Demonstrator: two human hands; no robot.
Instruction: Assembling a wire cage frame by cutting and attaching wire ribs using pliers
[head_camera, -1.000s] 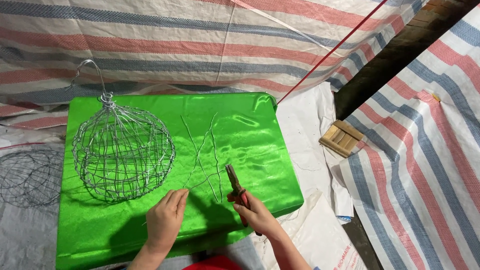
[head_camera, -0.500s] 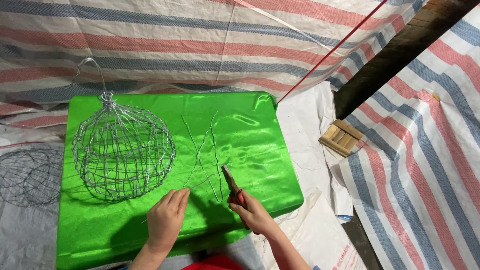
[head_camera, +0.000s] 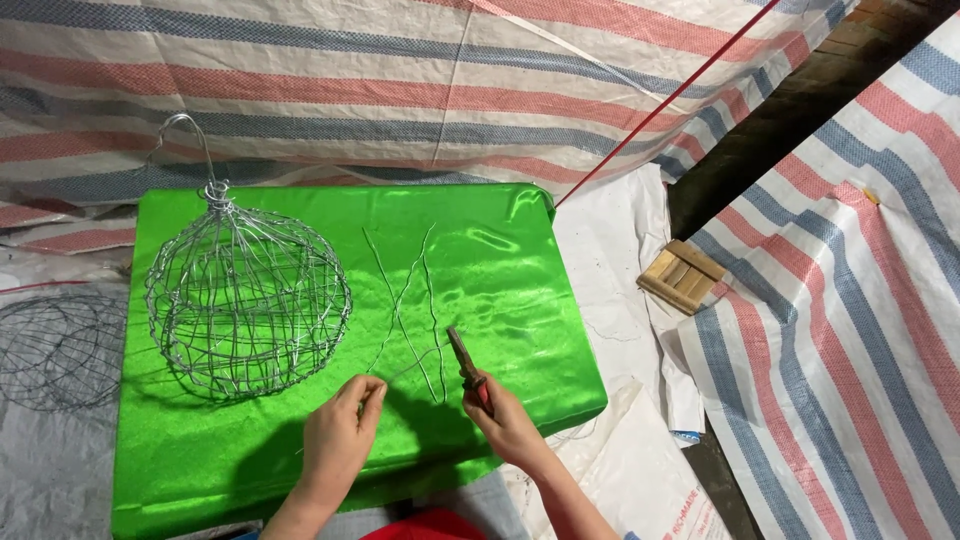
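Head view: right hand (head_camera: 508, 425) grips pliers (head_camera: 464, 362), nose seemingly pointing away, up-left.

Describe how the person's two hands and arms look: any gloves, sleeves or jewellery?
Both the left hand and the right hand are bare, without gloves. The forearms show no sleeves, and no rings, watch or bracelet are visible.

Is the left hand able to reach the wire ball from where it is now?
Probably yes. The left hand is close to the wire ball, just below and to the right of it, with only bare green cloth between them. Its fingers seem to pinch a thin wire, though.
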